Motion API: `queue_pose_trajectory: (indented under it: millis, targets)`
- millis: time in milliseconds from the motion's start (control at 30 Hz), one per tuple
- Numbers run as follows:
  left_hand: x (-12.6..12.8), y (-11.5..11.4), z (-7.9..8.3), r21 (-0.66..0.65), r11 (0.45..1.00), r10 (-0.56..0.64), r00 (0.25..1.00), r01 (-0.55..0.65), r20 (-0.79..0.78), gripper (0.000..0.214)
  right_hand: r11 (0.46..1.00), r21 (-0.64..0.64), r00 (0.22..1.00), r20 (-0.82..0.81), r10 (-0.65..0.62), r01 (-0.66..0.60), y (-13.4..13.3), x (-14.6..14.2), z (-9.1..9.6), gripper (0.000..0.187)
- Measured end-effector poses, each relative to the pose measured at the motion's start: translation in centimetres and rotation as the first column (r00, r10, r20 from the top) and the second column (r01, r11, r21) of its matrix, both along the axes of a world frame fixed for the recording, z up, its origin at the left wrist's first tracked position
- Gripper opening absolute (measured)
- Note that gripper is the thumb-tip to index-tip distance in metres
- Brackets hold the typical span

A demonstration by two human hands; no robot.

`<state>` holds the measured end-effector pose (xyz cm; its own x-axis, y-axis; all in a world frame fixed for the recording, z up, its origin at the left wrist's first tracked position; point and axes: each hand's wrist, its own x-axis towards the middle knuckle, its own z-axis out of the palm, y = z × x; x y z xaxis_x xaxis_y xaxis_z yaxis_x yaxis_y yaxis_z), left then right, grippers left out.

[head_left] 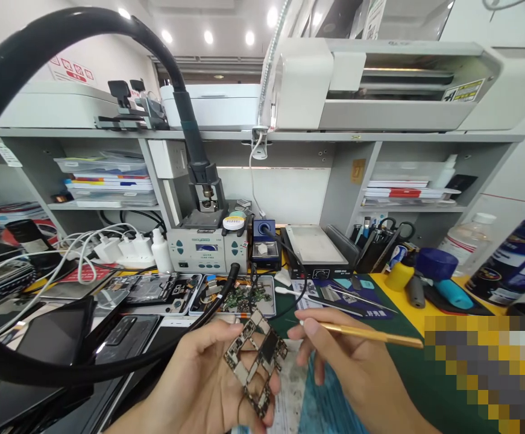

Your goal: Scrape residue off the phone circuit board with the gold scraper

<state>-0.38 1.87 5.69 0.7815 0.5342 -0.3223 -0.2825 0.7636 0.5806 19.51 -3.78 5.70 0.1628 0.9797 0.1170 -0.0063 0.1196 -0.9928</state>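
Observation:
My left hand (203,377) is closed around a bare phone circuit board (257,355), holding it up above the bench. The board is brown with metal shields and a dark chip. My right hand (348,361) pinches a thin gold-coloured tool (370,333) that points right, its near end close to the board. Both hands sit low in the middle of the view.
A thick black hose (27,54) arcs over the left side to a hot-air station (208,247). Opened phones (154,292) and a parts tray (244,298) lie behind my hands. A heating plate (316,247), tool holder (375,241), bottles (465,241) and a green mat (398,355) lie to the right.

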Motion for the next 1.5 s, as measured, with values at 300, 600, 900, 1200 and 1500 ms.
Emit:
queue_pose_trajectory:
  millis: [300, 600, 900, 1200, 1500]
  targets:
    - [-0.5, -0.2, -1.8, 0.001, 1.000, -0.026, 0.997, 0.026, 0.079, 0.052, 0.991, -0.102, 0.993, -0.092, 0.074, -0.083, 0.8, 0.6, -0.1, 0.043]
    - [-1.3, -0.2, -1.4, -0.005, 0.997, -0.075, 0.991, 0.076, 0.113, 0.047, 0.985, -0.122, 0.988, -0.104, 0.111, -0.123, 0.6, 0.7, -0.2, 0.041]
    - [-1.3, 0.1, -0.9, 0.044, 0.993, -0.118, 0.969, 0.111, 0.215, 0.038, 0.985, -0.129, 0.989, -0.108, 0.104, -0.117, 0.7, 0.5, 0.0, 0.043]
    - [-0.9, -0.3, 0.2, 0.160, 0.986, -0.079, 0.977, 0.047, 0.199, 0.028, 0.981, -0.160, 0.989, -0.118, 0.093, -0.111, 0.8, 0.8, -0.8, 0.044]
    - [-0.3, -0.8, 0.7, 0.199, 0.980, 0.005, 0.994, -0.027, 0.109, 0.035, 0.989, -0.081, 0.979, -0.176, 0.107, -0.122, 0.5, 1.1, -0.5, 0.031]
